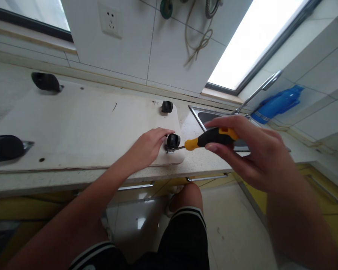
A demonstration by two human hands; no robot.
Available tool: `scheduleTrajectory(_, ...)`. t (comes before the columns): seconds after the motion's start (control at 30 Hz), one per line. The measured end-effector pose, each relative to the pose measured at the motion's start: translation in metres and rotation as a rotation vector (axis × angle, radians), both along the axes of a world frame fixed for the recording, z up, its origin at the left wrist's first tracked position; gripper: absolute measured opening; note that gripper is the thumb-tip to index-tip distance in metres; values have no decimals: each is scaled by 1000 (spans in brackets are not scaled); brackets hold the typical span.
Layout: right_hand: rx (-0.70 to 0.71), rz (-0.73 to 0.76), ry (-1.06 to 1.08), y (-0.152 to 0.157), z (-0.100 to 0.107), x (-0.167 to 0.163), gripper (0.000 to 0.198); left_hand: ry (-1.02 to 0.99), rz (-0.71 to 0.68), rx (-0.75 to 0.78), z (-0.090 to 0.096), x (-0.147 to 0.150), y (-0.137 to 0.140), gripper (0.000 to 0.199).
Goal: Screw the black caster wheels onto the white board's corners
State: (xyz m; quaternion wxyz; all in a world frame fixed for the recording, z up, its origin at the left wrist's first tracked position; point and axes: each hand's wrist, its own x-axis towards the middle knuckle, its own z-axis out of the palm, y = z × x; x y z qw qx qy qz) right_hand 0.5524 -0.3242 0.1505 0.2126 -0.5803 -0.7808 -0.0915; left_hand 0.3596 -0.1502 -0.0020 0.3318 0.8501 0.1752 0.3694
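My right hand (253, 150) is closed around the yellow and black handle of a screwdriver (212, 138). The screwdriver lies nearly level, and its metal tip reaches the base of a black caster wheel (173, 141) near the right end of a white board (101, 127). From the left, my left hand (150, 144) has its fingers against that caster; the fingertips are partly hidden, and I cannot tell how firmly they hold it. Another black caster (167, 107) stands on the board just behind. Two more black casters (46, 81) are at the board's left side.
The board rests on a speckled counter (194, 161) against a tiled wall. To the right are a steel sink (197, 116) with a faucet (259, 90) and a blue item (278, 105). Yellow cabinets with metal handles (208, 178) lie below the counter edge, close to my knee.
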Motion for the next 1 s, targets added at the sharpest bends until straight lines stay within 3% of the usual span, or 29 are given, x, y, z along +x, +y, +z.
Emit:
scheduleTrajectory(0.07,70,-119,-57,-4,-2,2,32,19,3,33,-3,1,0,41)
scheduleTrajectory(0.17,193,-272,-241,-9,-9,-1,48,22,7,58,-5,3,-1,41)
scheduleTrajectory(0.27,184,-366,-363,-7,-7,-5,53,26,2,65,-4,3,-1,42)
scheduleTrajectory(0.33,94,-342,-286,-1,1,-5,49,34,-8,66,-3,3,-1,43)
scheduleTrajectory(0.43,-79,-179,-143,14,20,-2,53,29,-25,54,-2,3,0,44)
scheduleTrajectory(0.57,-299,-32,-132,34,46,-4,55,15,-17,15,-2,3,0,42)
scheduleTrajectory(0.8,-227,-328,-518,58,57,-37,64,29,-4,42,-3,4,2,40)
scheduleTrajectory(1.0,-166,-276,-523,60,52,-44,58,-6,9,-4,-4,5,1,44)
